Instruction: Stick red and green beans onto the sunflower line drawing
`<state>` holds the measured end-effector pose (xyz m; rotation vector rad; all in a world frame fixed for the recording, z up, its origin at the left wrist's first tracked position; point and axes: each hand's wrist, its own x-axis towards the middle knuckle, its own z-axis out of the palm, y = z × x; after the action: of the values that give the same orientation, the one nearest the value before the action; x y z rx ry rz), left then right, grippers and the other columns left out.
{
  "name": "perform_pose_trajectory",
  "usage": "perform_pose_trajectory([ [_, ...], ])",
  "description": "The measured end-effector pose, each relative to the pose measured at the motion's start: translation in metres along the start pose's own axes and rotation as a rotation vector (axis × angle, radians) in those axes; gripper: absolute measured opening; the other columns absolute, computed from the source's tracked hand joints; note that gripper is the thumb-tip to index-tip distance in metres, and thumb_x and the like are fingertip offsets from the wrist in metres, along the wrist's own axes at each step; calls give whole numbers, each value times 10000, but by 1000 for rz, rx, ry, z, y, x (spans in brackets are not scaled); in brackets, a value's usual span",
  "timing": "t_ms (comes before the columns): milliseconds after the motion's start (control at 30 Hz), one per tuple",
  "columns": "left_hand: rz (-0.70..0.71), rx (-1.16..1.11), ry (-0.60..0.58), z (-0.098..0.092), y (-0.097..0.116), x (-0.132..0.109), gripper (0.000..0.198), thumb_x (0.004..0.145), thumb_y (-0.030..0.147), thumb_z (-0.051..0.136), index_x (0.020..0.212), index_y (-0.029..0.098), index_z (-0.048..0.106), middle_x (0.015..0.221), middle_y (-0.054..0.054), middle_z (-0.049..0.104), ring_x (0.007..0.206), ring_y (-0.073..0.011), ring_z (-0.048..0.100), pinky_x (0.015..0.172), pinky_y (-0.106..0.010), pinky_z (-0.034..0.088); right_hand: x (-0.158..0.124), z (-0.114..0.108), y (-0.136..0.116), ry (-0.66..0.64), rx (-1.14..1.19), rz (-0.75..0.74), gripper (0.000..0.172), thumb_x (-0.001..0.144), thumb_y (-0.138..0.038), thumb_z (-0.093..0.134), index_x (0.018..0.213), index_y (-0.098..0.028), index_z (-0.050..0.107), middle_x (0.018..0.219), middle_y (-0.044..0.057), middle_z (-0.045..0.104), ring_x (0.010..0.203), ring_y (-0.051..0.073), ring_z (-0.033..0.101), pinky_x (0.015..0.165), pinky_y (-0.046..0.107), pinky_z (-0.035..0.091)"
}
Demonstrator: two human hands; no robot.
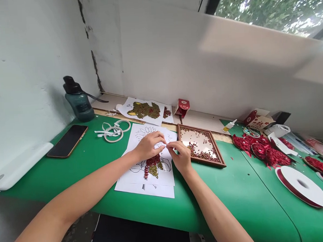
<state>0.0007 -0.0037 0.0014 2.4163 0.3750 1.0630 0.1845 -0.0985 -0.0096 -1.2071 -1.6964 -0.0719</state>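
Note:
A flower outline on white paper (149, 175) lies on the green table (219, 190), partly filled with red and green beans (153, 164). Both of my hands hover over the drawing, fingertips meeting. My left hand (149, 145) has its fingers curled in a pinch. My right hand (181, 154) pinches toward it; what sits between the fingertips is too small to make out. A wooden framed tray (219, 157) with red beans scattered in it lies just right of my right hand.
A phone (67, 141) and a dark water bottle (79, 100) stand at left, near white tape rings (113, 131). A finished bean picture (144, 110) lies at the back. Red ribbon pieces (263, 150), a ribbon spool (302, 185) and small boxes (257, 120) crowd the right.

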Motion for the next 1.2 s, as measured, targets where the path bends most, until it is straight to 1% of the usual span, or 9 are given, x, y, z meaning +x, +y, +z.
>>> perform_pose_trajectory([
  [167,13,2,-13,0,1,1,37,977,227,629,956,217,658,1042,-48,660,1018,-214,646,900,-354,508,-1,2,0,11,4,-15,139,986,-163,616,917,-247,704,847,32,767,750,176,710,644,311,567],
  [300,17,-10,-14,1,1,1,36,973,204,620,952,212,648,1033,-48,658,1001,-208,643,881,-345,504,-2,3,1,29,3,5,86,967,-176,658,928,-243,698,821,23,760,670,160,677,596,297,546],
  [433,-4,-13,-15,1,0,0,42,964,190,615,959,215,648,1037,-41,655,996,-203,642,863,-338,499,-2,3,0,26,19,15,72,957,-178,673,936,-241,698,821,22,757,659,158,670,583,292,533],
  [667,-27,6,-30,-2,-1,0,50,935,170,622,915,213,636,1021,-28,656,977,-200,646,871,-340,482,-3,6,5,-19,10,23,102,952,-151,653,961,-244,696,849,25,739,698,166,661,623,304,526],
  [867,-64,15,-86,-4,-7,0,55,918,166,625,897,216,632,1013,-19,655,965,-204,641,889,-353,464,-1,8,8,-112,-34,35,109,970,-182,631,913,-244,700,935,58,734,853,206,685,744,341,553],
  [1033,-68,27,-114,-2,-10,0,63,906,151,632,886,211,628,1017,-16,662,966,-205,642,891,-357,453,-1,9,10,-135,-63,35,108,976,-189,625,932,-244,707,945,56,735,870,205,685,755,335,547],
  [1200,-77,34,-143,-2,-11,0,62,898,151,641,878,209,636,1016,-18,675,952,-208,644,887,-364,456,-2,10,10,-166,-79,39,110,962,-184,633,911,-248,707,938,50,739,871,206,684,756,336,538],
])
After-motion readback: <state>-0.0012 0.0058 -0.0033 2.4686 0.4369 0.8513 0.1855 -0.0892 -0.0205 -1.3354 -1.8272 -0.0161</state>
